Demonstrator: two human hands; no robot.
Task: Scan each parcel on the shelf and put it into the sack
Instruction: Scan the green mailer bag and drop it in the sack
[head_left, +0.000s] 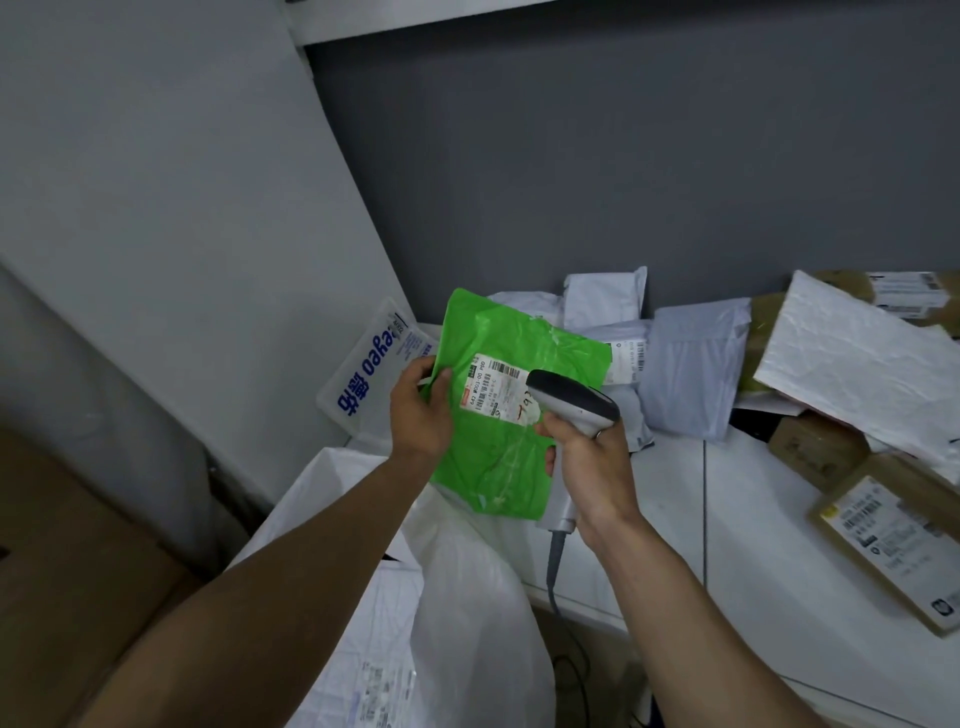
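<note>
Two bare forearms reach forward over a white shelf (675, 499). The left hand (421, 415) grips the left edge of a green parcel (519, 338), thumb curled onto its front. It holds the parcel up between the two hands, with the label (491, 387) facing the camera. The right hand (595, 467) is wrapped round the handle of a grey scanner (571, 397). The scanner's dark head lies over the label's right end; whether they touch cannot be told. A cable (555, 566) hangs from the handle, below the right hand. Under both wrists gapes a white sack (467, 597), and the green parcel's lower edge is just above its mouth. Beyond the right hand, white and grey mailers (693, 374) lie heaped on the shelf against a dark wall. Further to that hand's right sit brown boxes (883, 540) and a white padded envelope (852, 364). Left of the left hand leans a clear bag (371, 374) with blue print.
</note>
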